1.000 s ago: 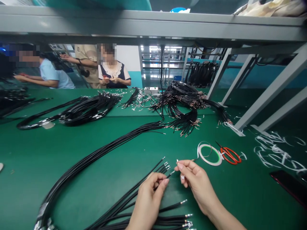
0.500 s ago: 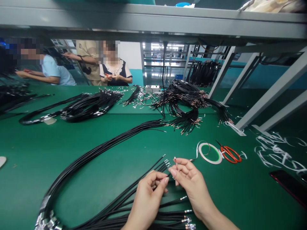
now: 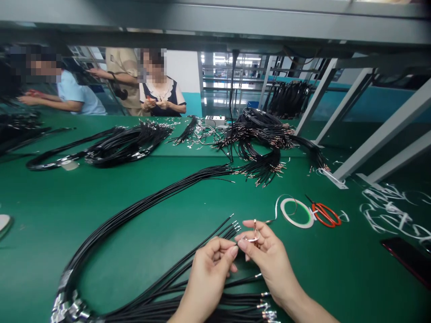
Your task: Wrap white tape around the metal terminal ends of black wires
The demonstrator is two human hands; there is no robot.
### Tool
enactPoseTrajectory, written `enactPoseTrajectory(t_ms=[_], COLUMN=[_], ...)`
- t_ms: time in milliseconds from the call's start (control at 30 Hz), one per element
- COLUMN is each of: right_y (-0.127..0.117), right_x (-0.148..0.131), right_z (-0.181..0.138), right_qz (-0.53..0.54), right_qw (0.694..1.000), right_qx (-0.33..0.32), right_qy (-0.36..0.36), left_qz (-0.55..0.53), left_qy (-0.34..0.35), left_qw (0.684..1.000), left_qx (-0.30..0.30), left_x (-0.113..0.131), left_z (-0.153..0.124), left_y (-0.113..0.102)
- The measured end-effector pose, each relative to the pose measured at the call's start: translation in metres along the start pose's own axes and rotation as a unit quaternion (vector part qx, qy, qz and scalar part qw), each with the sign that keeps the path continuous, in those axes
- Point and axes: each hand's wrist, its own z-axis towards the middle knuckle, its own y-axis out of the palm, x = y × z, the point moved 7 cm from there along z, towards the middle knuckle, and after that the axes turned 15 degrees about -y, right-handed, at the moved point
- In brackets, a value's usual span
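My left hand (image 3: 210, 269) pinches a black cable close to its end, thumb against forefinger. Fingertips of my right hand (image 3: 269, 255) meet that same cable end. A thin, shiny copper-and-white strip (image 3: 255, 231) curls between the right fingers; what it is made of is hard to tell. Under and beside both hands fans a bundle of black cables (image 3: 161, 287) with bare metal terminals at the tips. The bundle loops round on the left, where silvery tape (image 3: 65, 280) wraps it, and its long run (image 3: 148, 199) goes to the back of the green table (image 3: 151, 233).
Right of my hands lie a white tape roll (image 3: 296, 213), red-handled scissors (image 3: 325, 214), white strip scraps (image 3: 390, 211) and a dark phone (image 3: 404, 258). Coiled cable heaps (image 3: 259, 130) and another coil (image 3: 129, 146) are farther back. Metal legs (image 3: 380, 130) hold a shelf overhead. Several people work opposite.
The shiny strip at my right fingers now curls farther out to the right. Both hands stay at the cable end. The whole view has shifted slightly.
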Motion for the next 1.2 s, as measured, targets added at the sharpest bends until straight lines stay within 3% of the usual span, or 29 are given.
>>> enactPoseTrajectory(t_ms=[167,533,867,1200], right_y=[0.003,-0.004,0.006,-0.021], right_x=[0.004,0.005,-0.001,-0.007], right_z=[0.000,0.000,0.001,0.002], right_qz=[0.017,0.001,-0.050,-0.076], right_qw=[0.999,0.999,0.996,0.996], right_qx=[-0.039,-0.007,-0.059,-0.023], right_qy=[0.026,0.049,0.036,0.035], left_qz=[-0.010,-0.001,0.023,0.002], left_qy=[-0.007,-0.015,-0.025,0.009], left_qw=[1.000,1.000,0.999,1.000], left_qx=[-0.011,-0.011,-0.018,0.009], left_x=[0.000,-0.005,-0.008,-0.003], left_z=[0.002,0.004,0.003,0.003], left_y=[0.000,0.000,0.003,0.001])
